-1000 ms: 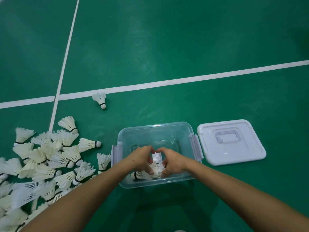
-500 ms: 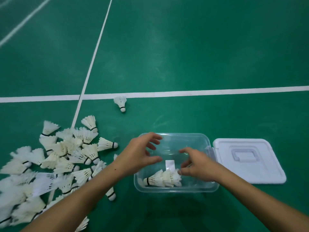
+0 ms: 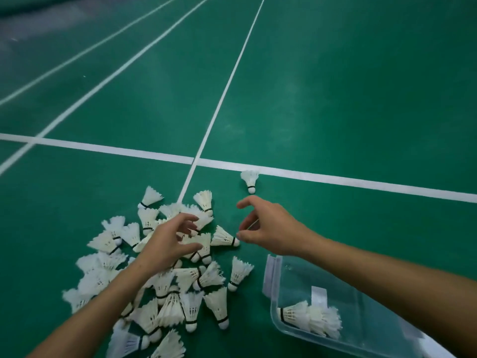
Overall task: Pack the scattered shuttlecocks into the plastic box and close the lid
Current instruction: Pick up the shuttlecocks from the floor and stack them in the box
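I am viewing the green court floor [image 3: 335, 99] crossed by white painted lines, on which the large heap of white feathered shuttlecocks [image 3: 165, 275] is lying at lower left. The clear rectangular plastic box [image 3: 361, 319] is sitting at lower right, holding only a small cluster of shuttlecocks against its near wall; its lid is not clearly showing. I am judging the collecting step to be under way, with most of the shuttlecocks not yet packed. The left hand [image 3: 167, 244] is reaching over the heap, fingers spread wide and curled, holding nothing. The right hand [image 3: 271, 228] is extending beyond the box, open and empty, its thumb nearly touching the cork of a single side-lying shuttlecock [image 3: 224, 238] at the heap's edge. One stray upturned shuttlecock [image 3: 249, 180] is standing apart beside the white line. The next move is calling for closing both hands around shuttlecocks, gently enough to spare the feathers, and carrying them to the box.
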A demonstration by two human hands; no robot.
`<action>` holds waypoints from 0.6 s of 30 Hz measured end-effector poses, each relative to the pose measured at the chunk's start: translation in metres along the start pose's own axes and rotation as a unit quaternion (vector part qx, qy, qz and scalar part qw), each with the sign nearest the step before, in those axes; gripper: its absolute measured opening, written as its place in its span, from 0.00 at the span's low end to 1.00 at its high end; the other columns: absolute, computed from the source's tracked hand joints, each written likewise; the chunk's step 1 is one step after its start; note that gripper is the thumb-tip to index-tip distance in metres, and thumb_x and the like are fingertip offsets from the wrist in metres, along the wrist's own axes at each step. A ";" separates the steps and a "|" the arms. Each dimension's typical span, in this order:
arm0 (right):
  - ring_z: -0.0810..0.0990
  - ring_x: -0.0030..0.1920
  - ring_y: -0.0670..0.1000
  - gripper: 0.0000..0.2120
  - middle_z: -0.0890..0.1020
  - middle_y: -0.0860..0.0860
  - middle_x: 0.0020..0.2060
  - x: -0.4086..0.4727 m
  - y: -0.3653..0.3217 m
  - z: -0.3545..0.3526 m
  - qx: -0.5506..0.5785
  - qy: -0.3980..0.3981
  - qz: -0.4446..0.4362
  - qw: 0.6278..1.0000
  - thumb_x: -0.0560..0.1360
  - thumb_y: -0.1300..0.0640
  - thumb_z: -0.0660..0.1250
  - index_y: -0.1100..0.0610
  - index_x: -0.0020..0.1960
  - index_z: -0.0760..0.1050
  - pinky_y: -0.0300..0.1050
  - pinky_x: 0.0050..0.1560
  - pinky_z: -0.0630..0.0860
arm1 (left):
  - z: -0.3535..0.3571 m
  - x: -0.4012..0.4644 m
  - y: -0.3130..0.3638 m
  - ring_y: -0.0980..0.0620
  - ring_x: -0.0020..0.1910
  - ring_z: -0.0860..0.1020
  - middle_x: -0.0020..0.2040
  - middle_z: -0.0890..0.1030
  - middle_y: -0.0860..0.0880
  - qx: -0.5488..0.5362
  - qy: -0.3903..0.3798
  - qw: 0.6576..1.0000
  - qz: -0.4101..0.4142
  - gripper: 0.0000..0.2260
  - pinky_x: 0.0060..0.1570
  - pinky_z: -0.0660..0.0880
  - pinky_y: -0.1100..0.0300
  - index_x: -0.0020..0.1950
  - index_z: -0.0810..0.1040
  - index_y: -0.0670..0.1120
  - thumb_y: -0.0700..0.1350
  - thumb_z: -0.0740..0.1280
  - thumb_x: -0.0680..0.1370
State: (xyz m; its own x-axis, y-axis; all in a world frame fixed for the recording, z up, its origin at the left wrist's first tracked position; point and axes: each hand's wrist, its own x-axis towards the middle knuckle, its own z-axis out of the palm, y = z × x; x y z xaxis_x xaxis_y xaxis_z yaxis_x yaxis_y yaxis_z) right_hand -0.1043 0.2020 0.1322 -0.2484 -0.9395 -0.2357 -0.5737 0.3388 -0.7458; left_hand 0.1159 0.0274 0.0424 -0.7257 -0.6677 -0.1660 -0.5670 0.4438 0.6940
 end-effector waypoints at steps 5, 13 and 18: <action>0.85 0.52 0.51 0.29 0.85 0.52 0.55 0.055 0.009 0.042 -0.019 -0.048 -0.003 0.999 0.77 0.56 0.77 0.52 0.73 0.68 0.51 0.55 0.84 | 0.005 0.021 -0.031 0.60 0.60 0.79 0.60 0.81 0.59 0.061 -0.032 0.998 -0.009 0.32 0.62 0.79 0.58 0.70 0.74 0.57 0.50 0.83 0.69; 0.80 0.59 0.53 0.38 0.80 0.50 0.68 0.113 0.043 0.096 -0.116 -0.089 -0.017 0.989 0.74 0.68 0.75 0.49 0.78 0.65 0.43 0.52 0.78 | 0.026 0.046 -0.043 0.59 0.54 0.82 0.59 0.85 0.58 0.141 -0.025 0.990 0.005 0.25 0.58 0.82 0.55 0.67 0.80 0.55 0.48 0.82 0.71; 0.81 0.61 0.53 0.32 0.83 0.50 0.62 0.119 0.057 0.105 -0.138 -0.092 -0.028 0.986 0.76 0.70 0.70 0.49 0.76 0.68 0.49 0.56 0.81 | 0.048 0.044 -0.048 0.56 0.57 0.83 0.61 0.85 0.55 0.087 -0.023 0.996 0.004 0.23 0.63 0.79 0.54 0.67 0.82 0.52 0.44 0.80 0.73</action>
State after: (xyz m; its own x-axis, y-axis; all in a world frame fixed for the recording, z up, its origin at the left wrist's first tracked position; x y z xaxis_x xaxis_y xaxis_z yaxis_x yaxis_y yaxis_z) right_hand -0.0843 0.1043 -0.0039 -0.0784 -0.9420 -0.3263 -0.7791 0.2621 -0.5695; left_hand 0.0924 0.0061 -0.0317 -0.7453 -0.6371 -0.1967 -0.6174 0.5480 0.5643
